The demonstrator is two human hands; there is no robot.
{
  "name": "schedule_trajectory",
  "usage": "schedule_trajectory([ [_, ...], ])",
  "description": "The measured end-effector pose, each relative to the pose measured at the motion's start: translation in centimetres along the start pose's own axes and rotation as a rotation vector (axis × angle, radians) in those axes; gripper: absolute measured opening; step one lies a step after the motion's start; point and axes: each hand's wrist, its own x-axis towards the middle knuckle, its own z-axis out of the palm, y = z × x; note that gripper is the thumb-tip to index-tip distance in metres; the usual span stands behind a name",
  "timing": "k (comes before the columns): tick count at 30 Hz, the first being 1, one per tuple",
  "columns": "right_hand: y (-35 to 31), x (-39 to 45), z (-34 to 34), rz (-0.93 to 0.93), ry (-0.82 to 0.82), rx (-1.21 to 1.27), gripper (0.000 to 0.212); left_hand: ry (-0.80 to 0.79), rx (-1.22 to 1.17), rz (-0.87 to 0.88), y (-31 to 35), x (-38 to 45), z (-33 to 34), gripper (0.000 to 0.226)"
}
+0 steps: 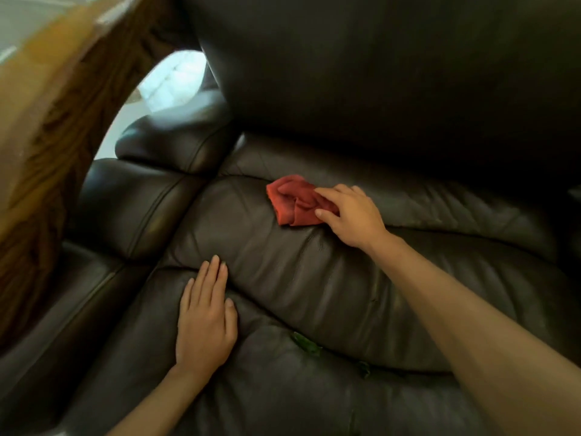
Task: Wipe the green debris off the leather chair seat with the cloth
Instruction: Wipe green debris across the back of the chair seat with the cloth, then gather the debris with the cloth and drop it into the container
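Note:
A crumpled red cloth [294, 201] lies on the far part of the dark leather chair seat [298, 278], close to the backrest. My right hand [349, 215] presses on the cloth's right side, fingers bent over it. My left hand [206, 316] rests flat on the seat's left front, fingers together, holding nothing. Green debris [305, 341] lies in the seam between the front cushions, with a second green bit [364, 368] further right, near my right forearm.
The tall dark backrest [377, 73] rises behind the seat. A padded leather armrest [135, 202] bounds the left side. A wooden piece of furniture [47, 136] stands beyond it at the left. Pale floor [169, 80] shows through the gap.

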Motion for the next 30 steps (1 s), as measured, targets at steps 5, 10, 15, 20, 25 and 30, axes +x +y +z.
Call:
schedule_trajectory([
  [5, 0.0, -2.1, 0.5, -0.038, 0.058, -0.092, 0.043, 0.041, 0.021, 0.078, -0.2, 0.1, -0.6, 0.055],
  [10, -1.9, -5.9, 1.2, -0.098, 0.238, -0.214, 0.041, 0.066, -0.104, 0.202, 0.0, 1.9, -1.1, 0.060],
  [15, -4.0, -10.7, -0.3, -0.282, 0.231, -0.162, 0.037, 0.089, -0.184, 0.524, 5.7, 4.8, -1.9, 0.088],
  [20, -3.7, -11.1, -4.3, -0.243, 0.298, -0.108, 0.038, 0.038, -0.278, 0.565, 9.7, 7.1, -4.0, 0.071],
  [25, -1.3, -7.2, -8.2, -0.175, 0.286, 0.017, 0.043, 0.077, -0.249, 0.624, 12.7, 12.5, -6.2, 0.060],
  [30, 1.3, -4.1, -7.4, -0.132, 0.253, 0.021, 0.043, -0.037, -0.223, 0.639, 13.4, 16.2, -5.0, 0.056],
])
